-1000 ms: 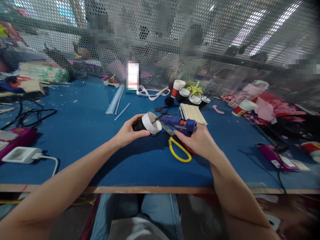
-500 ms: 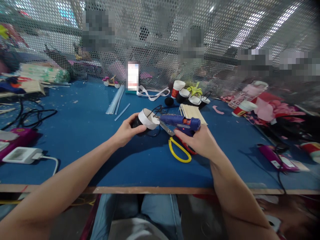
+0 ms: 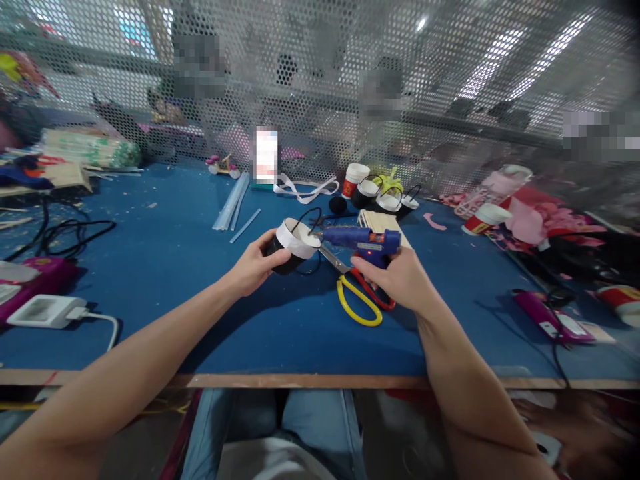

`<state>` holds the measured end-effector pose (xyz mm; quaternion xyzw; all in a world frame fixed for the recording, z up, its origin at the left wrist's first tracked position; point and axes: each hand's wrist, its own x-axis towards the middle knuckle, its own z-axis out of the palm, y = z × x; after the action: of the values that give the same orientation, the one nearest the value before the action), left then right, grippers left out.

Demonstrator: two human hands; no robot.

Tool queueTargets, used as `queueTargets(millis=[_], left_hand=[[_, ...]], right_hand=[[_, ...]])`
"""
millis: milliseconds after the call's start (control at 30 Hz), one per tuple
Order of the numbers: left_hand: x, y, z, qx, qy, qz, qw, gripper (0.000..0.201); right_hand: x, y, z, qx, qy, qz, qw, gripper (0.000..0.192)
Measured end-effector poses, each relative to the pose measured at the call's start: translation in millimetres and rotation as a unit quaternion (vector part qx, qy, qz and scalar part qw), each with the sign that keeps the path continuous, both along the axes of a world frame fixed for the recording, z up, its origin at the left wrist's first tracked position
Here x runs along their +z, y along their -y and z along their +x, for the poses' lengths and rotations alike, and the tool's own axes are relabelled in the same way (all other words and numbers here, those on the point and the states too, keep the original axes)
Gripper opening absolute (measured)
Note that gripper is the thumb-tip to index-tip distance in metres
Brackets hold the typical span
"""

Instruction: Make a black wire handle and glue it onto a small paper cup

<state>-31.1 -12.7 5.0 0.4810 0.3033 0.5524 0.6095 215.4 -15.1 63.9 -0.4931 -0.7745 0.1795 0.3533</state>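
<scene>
- Our left hand [image 3: 253, 267] grips a black cup with a white band [image 3: 294, 244], tilted on its side over the middle of the blue worktop [image 3: 165, 267], mouth turned right.
- Glue gun [image 3: 363, 241] lies long axis left-right; its nozzle touches the cup rim, just right of our left hand.
- Our right hand [image 3: 400, 280] is clamped on the gun grip; hands near, not touching.
- Yellow-and-red scissors [image 3: 357, 297] lie under the gun.
- No writing readable.

Glue gun [image 3: 363, 241] nozzle meets the left hand's [image 3: 254, 267] cup [image 3: 294, 244].
</scene>
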Motion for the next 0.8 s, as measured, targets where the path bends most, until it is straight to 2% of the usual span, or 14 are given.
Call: queueTargets(millis=[400,567,800], left_hand=[[-3.9,-3.2,-1.9,0.042,-0.068,0.039,0.996,0.056],[-3.7,-2.8,-1.7,0.043,-0.073,0.039,0.996,0.056],[-4.6,-3.6,-2.4,0.042,-0.071,0.050,0.995,0.055]], right_hand=[[1.8,1.9,-1.7,-0.008,0.035,0.025,0.999,0.024],[-5.9,-0.3,0.9,-0.009,0.061,0.028,0.998,0.025],[0.8,2.1,-1.2,-0.018,0.060,0.018,0.998,0.026]])
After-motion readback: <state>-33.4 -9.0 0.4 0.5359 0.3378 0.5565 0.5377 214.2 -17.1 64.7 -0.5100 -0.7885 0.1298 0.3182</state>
